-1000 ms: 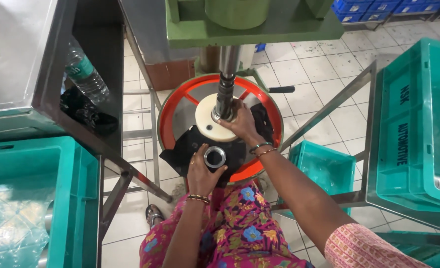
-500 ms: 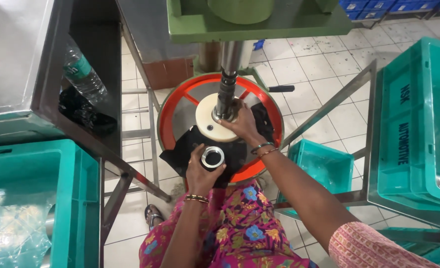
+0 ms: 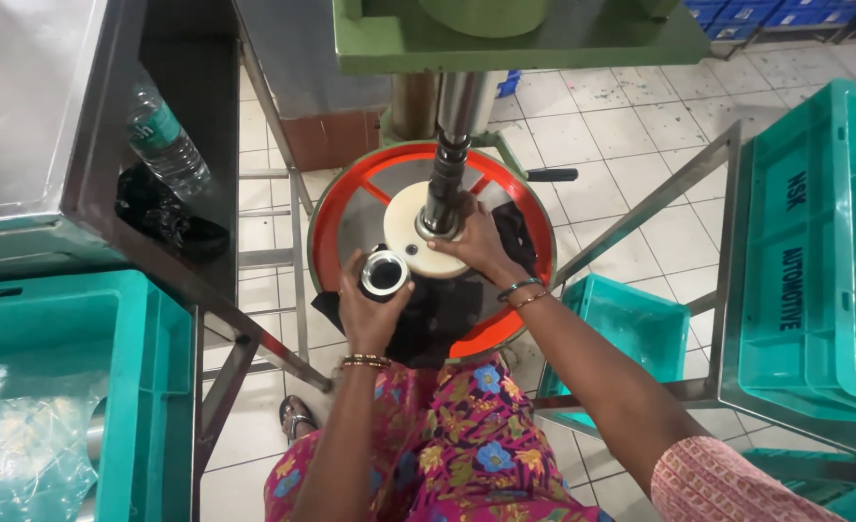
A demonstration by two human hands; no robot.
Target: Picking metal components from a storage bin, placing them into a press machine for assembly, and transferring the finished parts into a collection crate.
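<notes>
— Steel, bright and ring-shaped: a short metal sleeve point(image 3: 384, 274), gripped upright in the left hand point(image 3: 370, 314), fingers wrapped round its wall, just left of the cream disc point(image 3: 411, 235).

— And the right hand point(image 3: 476, 249)?

— Laid on the near edge of that cream disc, fingers together and pressed against the base of the press spindle point(image 3: 444, 188); closed round something small or merely resting, cannot tell.

— Around the disc?

— Ringed by the red-rimmed round plate point(image 3: 351, 188), with a black cloth point(image 3: 447, 309) draped over the side nearest the body. Above the disc, the green machine head point(image 3: 505, 39). Far left of the disc, a steel table point(image 3: 22, 116) with a water bottle point(image 3: 162, 140) under its edge, and a teal crate point(image 3: 61, 329) holding clear plastic wrap. To the right of the disc, another teal crate point(image 3: 814, 251) on a frame, and a smaller one point(image 3: 631, 329) lower down.

— Risks from here?

— Likely a pinch: fingers tight against the spindle, right where the ram meets the disc. Also a cocked seating, should the sleeve go down tilted over the cloth's edge. A slip from the one-handed grip, and down to the tiled floor point(image 3: 641, 135) past the plate's rim.
</notes>
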